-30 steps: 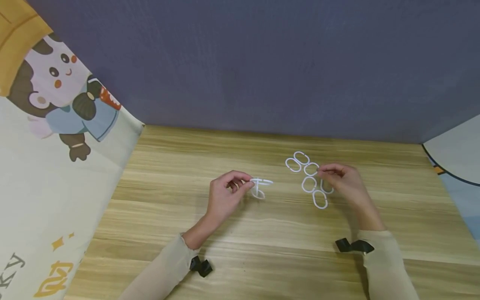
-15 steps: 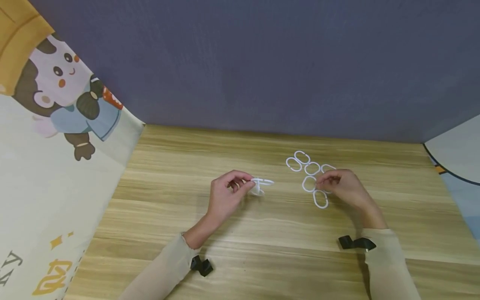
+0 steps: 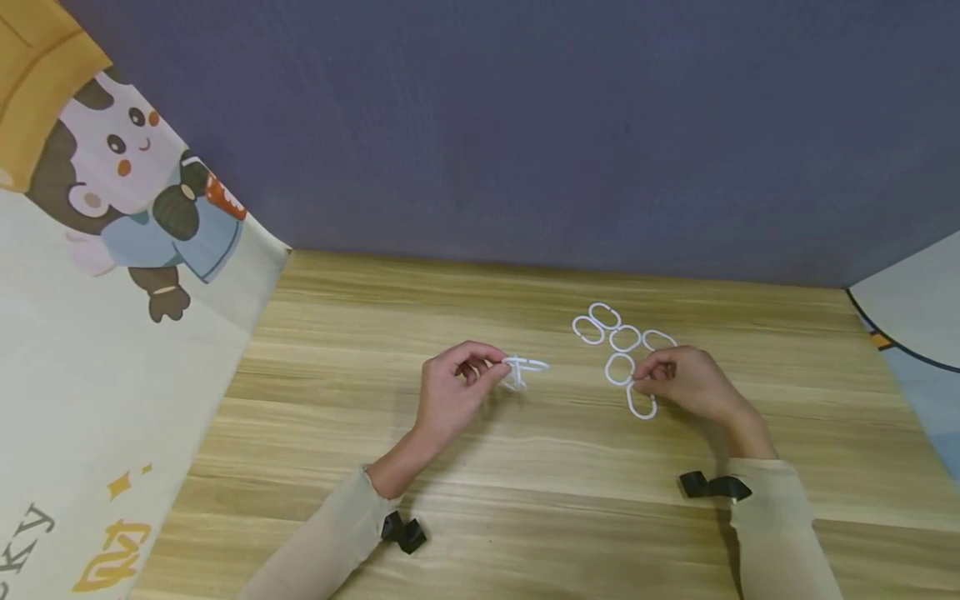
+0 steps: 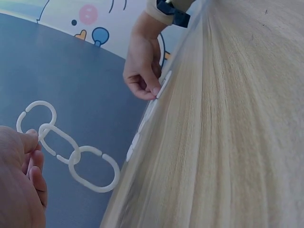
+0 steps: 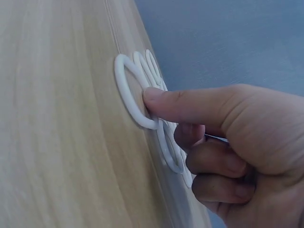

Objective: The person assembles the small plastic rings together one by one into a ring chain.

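Note:
My left hand [image 3: 459, 383] is raised over the table's middle, thumb and index finger pinching a short chain of white plastic links [image 4: 64, 134]. Three oval links hang joined in the left wrist view, each with a small gap in its rim. Over on the right, my right hand [image 3: 693, 383] pinches the top edge of the nearest loose link [image 5: 124, 90], which lies at the table surface; the index fingertip is hidden behind the thumb. Several more loose white links [image 3: 609, 371] lie flat in a cluster just beyond the right fingers, one partly covered by the hand.
The wood-grain table [image 3: 360, 325] ends at a dark blue-grey panel [image 3: 480, 133] at the back. A pale wall with a cartoon figure [image 3: 142, 192] stands on the left, and another printed panel [image 3: 918, 317] on the right. Black straps [image 3: 716, 486] sit at both wrists.
My right hand has moved toward me from the links at the right of the cluster to the nearest one, uncovering the far right link. My left hand stays put while its chain swings slightly.

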Demonstrator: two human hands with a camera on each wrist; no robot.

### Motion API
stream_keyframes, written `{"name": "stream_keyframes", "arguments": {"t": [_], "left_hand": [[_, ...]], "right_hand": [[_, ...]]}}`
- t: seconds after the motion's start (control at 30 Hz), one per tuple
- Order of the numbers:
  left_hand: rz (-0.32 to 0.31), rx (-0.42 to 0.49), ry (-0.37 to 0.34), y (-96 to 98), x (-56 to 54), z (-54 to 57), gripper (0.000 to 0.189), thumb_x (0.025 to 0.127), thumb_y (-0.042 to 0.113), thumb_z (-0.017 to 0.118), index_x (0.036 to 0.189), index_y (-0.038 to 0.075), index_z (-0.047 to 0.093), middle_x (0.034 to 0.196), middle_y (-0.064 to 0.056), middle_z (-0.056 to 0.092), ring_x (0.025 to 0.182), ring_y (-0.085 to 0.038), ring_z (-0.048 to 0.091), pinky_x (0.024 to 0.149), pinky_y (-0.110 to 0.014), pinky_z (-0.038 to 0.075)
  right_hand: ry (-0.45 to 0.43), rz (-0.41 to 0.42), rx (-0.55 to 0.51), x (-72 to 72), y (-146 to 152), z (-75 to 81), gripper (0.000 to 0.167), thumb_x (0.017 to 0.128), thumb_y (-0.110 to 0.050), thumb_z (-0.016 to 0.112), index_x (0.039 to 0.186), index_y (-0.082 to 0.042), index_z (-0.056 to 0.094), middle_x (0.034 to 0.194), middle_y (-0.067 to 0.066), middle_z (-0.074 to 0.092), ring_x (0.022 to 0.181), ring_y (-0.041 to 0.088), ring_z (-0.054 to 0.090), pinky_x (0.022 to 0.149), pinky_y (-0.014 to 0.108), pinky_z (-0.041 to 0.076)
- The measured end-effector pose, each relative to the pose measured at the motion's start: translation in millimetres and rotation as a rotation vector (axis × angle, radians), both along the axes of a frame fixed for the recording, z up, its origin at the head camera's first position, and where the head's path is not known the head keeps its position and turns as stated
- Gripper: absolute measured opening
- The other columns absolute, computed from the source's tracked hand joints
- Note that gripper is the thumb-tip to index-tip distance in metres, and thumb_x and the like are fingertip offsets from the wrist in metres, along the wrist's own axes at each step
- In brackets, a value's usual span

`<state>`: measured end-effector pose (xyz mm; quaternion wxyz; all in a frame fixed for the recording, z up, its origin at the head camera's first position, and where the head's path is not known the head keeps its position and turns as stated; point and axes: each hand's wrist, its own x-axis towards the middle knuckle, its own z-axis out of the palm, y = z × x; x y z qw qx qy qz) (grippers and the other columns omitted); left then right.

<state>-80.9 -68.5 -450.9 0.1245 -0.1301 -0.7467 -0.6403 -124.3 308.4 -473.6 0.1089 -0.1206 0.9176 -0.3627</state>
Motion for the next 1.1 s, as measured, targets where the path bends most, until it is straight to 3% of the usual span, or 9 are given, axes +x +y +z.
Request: {"name": "stream_keyframes", "arguments": {"t": [0.23,0.43,0.63,0.83,1.1], "left_hand": [[0.001,0.001,0.002,-1.1,0.4,-0.1,0.008,0.092,0.002,0.089,0.096,0.003,0.082,0.087,-0.010,0.080,0.073,-0.008,0.064,0.062,-0.017,0.044],[0.000,-0.002,0.003,-2.5,1.0,0.0,0.009,0.091,0.002,0.090,0.096,0.003,0.082,0.087,-0.010,0.079,0.073,-0.008,0.063,0.062,-0.016,0.044],[0.002,-0.002,0.006,-4.0,0.8,0.1,0.011,0.091,0.001,0.090,0.097,0.002,0.081,0.084,-0.010,0.077,0.072,-0.007,0.061,0.062,-0.016,0.045],[-0.003,0.001,-0.003,-3.8,-0.1,0.3,0.011,0.091,0.000,0.090,0.097,0.001,0.080,0.085,-0.010,0.077,0.073,-0.008,0.062,0.061,-0.016,0.044],[0.000,0.001,-0.007,-3.6,-0.8,-0.4,0.011,0.091,0.000,0.090,0.097,0.001,0.081,0.084,-0.010,0.077,0.073,-0.008,0.062,0.061,-0.016,0.044]], "right_hand": [[0.043,0.062,-0.003,2.9,-0.7,2.2,0.007,0.097,-0.010,0.086,0.094,-0.013,0.080,0.079,-0.004,0.058,0.074,0.007,0.050,0.067,0.025,0.043],[0.088,0.042,-0.138,6.8,-5.1,10.6,0.004,0.102,-0.005,0.080,0.102,-0.003,0.076,0.085,0.000,0.065,0.074,0.009,0.055,0.065,0.023,0.048],[0.129,-0.035,-0.324,9.5,-17.2,20.8,0.012,0.104,0.002,0.074,0.115,0.005,0.075,0.093,-0.001,0.071,0.070,0.008,0.057,0.059,0.022,0.048],[0.149,-0.121,-0.461,13.3,-34.5,31.1,0.020,0.105,0.004,0.072,0.123,0.009,0.077,0.111,-0.013,0.080,0.090,0.009,0.071,0.073,0.018,0.056],[0.008,-0.342,-0.558,16.9,-49.9,40.7,0.016,0.104,-0.006,0.078,0.116,0.004,0.079,0.089,-0.007,0.078,0.073,0.007,0.070,0.061,0.020,0.058]]}}
